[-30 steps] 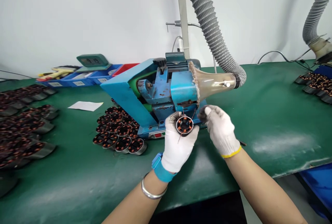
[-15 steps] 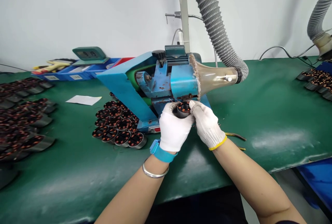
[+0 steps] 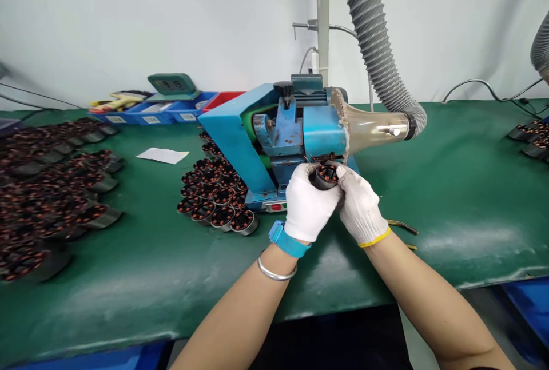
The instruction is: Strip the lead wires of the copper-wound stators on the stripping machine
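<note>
A dark round motor part with orange-copper windings is held between my two gloved hands, at the front of the blue machine. My left hand, in a white glove, wraps round its left and lower side. On its right side, my right hand, in a white knit glove with a yellow cuff, grips the rim with thumb and fingers. Thin wires stick up at the part's back left edge, near the machine's underside. A clear funnel sits at the machine's right end.
Similar parts stand grouped left of the machine and at the far left. Blue bins, a green clock and white paper lie behind. A grey hose hangs above; yellow-black pieces lie right.
The whole view has shifted, so the machine, parts and hands appear farther right. Both hands still hold the part at the machine's front.
</note>
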